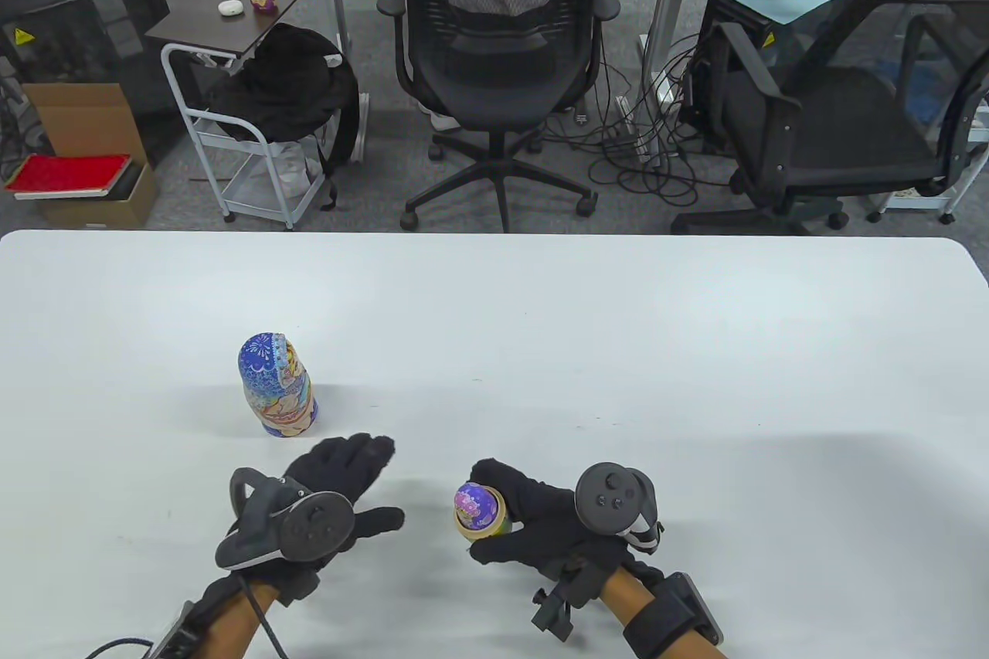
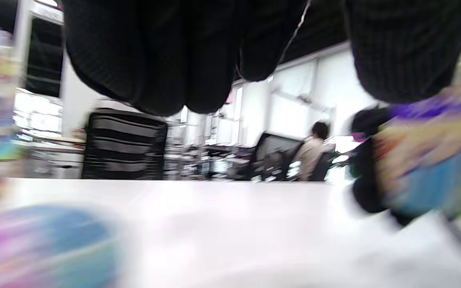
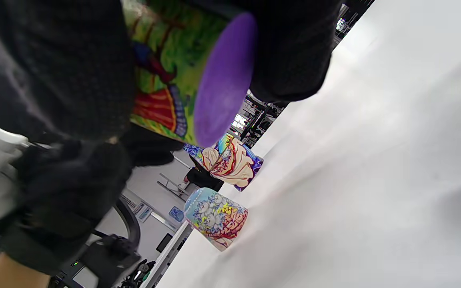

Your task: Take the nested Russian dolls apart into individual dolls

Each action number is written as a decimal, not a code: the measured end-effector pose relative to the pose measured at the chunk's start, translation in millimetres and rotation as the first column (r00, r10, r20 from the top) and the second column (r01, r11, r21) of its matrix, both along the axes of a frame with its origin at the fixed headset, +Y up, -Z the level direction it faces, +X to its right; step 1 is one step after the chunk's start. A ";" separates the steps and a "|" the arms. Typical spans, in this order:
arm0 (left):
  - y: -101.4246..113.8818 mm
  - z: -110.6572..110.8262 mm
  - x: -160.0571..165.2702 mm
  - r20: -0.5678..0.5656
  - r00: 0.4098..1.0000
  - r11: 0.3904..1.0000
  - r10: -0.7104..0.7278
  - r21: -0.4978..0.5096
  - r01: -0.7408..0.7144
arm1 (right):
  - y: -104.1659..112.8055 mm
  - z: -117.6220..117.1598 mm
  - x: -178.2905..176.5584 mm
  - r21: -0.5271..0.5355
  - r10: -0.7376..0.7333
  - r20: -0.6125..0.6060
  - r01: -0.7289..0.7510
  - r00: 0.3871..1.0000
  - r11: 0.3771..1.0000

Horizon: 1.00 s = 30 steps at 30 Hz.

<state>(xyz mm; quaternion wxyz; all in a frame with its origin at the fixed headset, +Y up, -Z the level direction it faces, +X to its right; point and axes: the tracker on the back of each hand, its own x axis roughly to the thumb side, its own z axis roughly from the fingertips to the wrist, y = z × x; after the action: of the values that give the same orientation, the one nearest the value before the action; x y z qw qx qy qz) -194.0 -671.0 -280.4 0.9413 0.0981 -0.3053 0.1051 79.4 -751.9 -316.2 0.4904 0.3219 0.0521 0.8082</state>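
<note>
A large blue doll (image 1: 276,388) stands closed on the white table (image 1: 618,350), left of centre. My right hand (image 1: 488,514) grips a doll's lower half with a smaller purple-headed doll (image 1: 473,502) sitting in it, held tilted above the table. The right wrist view shows that half's green side and purple base (image 3: 222,80). It also shows a loose floral top half (image 3: 216,218) resting on the table near the large doll (image 3: 234,162). My left hand (image 1: 371,485) is open and holds nothing, just right of the large doll. It hides the top half in the table view.
The left wrist view is blurred: a blue-purple shape (image 2: 42,244) lies below my left fingers (image 2: 146,60) and the held doll (image 2: 426,172) shows at the right. Office chairs (image 1: 502,56) and a small cart (image 1: 247,110) stand beyond the table's far edge.
</note>
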 end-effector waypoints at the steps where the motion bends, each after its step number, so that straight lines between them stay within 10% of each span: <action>1: 2.6 2.2 8.5 0.032 0.999 0.999 0.032 -0.022 -0.031 | -0.1 0.2 -0.3 0.002 0.004 -0.001 -0.004 1.000 1.000; 11: 8.3 3.5 73.5 0.148 0.989 0.999 -0.011 0.035 0.006 | -0.1 1.3 -0.1 0.018 0.011 0.000 -0.011 1.000 1.000; 24: 67.5 5.0 40.2 0.081 0.996 0.995 0.048 0.084 -0.055 | -0.1 -3.0 4.2 0.002 0.033 0.017 -0.033 0.999 0.999; 30: 56.8 -6.4 28.8 -0.021 1.000 0.998 -0.024 0.057 0.025 | 4.7 -12.0 22.5 0.007 0.023 0.100 -0.024 0.995 1.000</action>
<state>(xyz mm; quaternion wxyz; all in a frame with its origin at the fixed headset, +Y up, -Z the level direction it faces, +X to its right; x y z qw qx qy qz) -165.3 -614.2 -286.8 0.9424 0.1224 -0.2998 0.0839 101.8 -747.2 -328.2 0.4815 0.2827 0.0280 0.8291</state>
